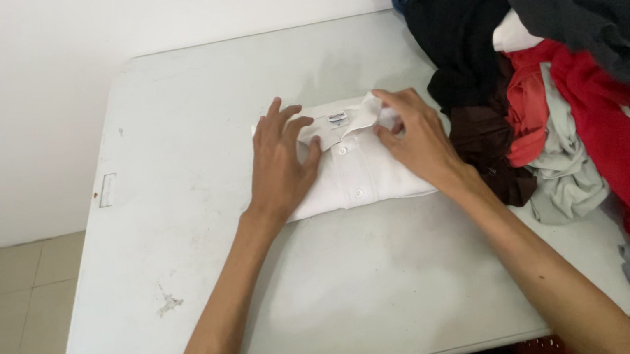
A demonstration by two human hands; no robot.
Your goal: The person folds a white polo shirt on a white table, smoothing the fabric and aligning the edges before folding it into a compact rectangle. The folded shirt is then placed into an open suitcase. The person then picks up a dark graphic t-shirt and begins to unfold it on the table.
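Rested flat, both hands, left hand (278, 166) and right hand (415, 139), fingers spread, upon folded white collared shirt (356, 175) mid desk (184, 138); heaped clothes pile (581, 62) lay right.

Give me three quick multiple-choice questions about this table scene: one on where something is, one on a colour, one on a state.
1. Where is the clothes pile? A on the table's right side; B on the floor; C on the left edge.
2. What colour is the shirt under the hands? A red; B white; C black.
3. What state is that shirt in? A hanging; B crumpled; C folded flat.

A: the pile covers the right side of the table.
B: it is white cloth.
C: the left hand and right hand rest on a neat rectangle.
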